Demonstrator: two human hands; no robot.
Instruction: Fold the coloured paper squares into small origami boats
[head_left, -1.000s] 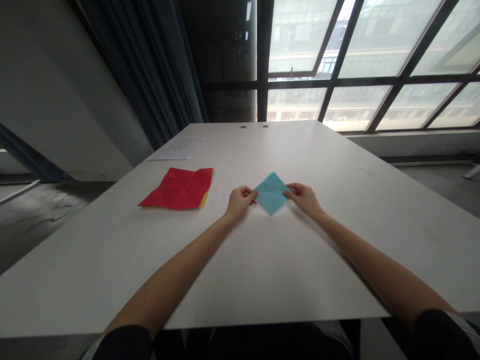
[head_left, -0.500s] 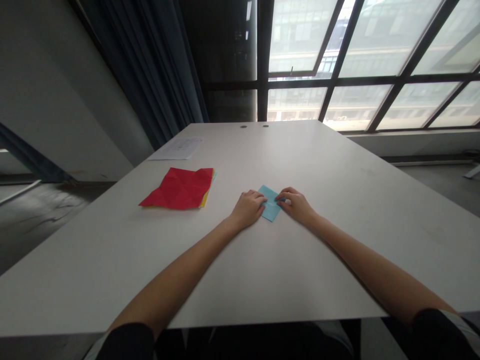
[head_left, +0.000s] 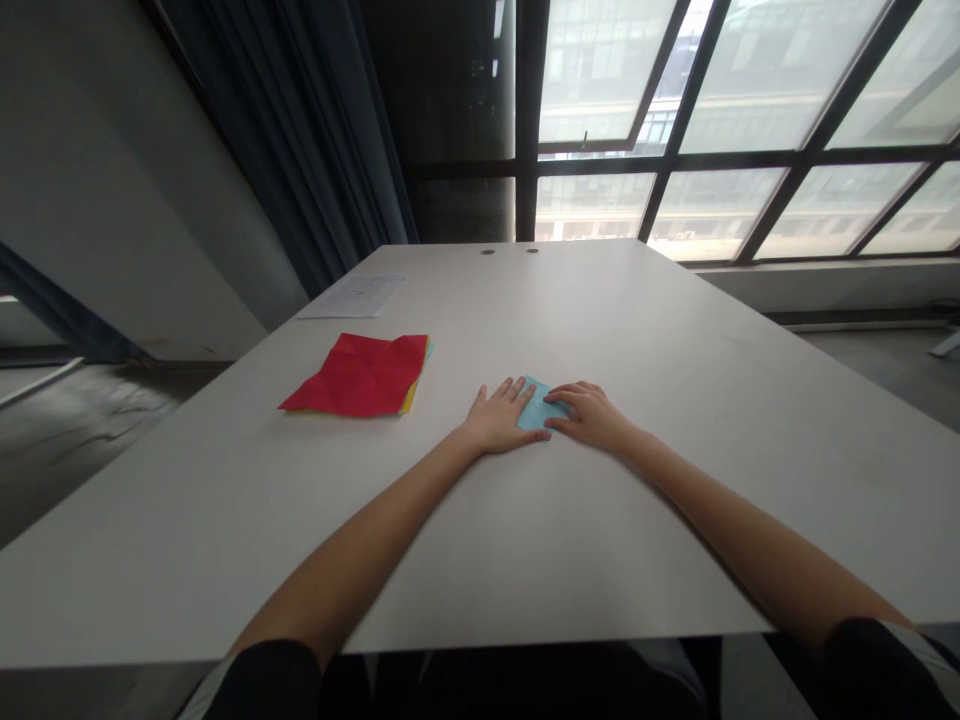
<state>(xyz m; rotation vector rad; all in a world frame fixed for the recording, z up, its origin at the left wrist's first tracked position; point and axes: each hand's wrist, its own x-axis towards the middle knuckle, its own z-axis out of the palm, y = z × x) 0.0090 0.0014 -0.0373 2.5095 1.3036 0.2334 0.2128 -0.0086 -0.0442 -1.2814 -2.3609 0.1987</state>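
Observation:
A small light blue paper (head_left: 537, 407) lies on the white table (head_left: 480, 550), between my two hands. My left hand (head_left: 501, 418) rests with spread fingers on its left side, the thumb reaching along the near edge. Over the right side is my right hand (head_left: 589, 415), its fingertips and thumb apart and touching the paper. The paper's right part is hidden under the right hand.
Left of my hands lies a crumpled red sheet (head_left: 364, 375) on top of yellow and light blue sheets. Farther back, at the table's left edge, is a white printed paper (head_left: 356, 297). Windows stand beyond the table.
My left hand's fingers have spread out flat over the paper, the thumb reaching right. My right hand's fingers have moved slightly left and opened from a pinch.

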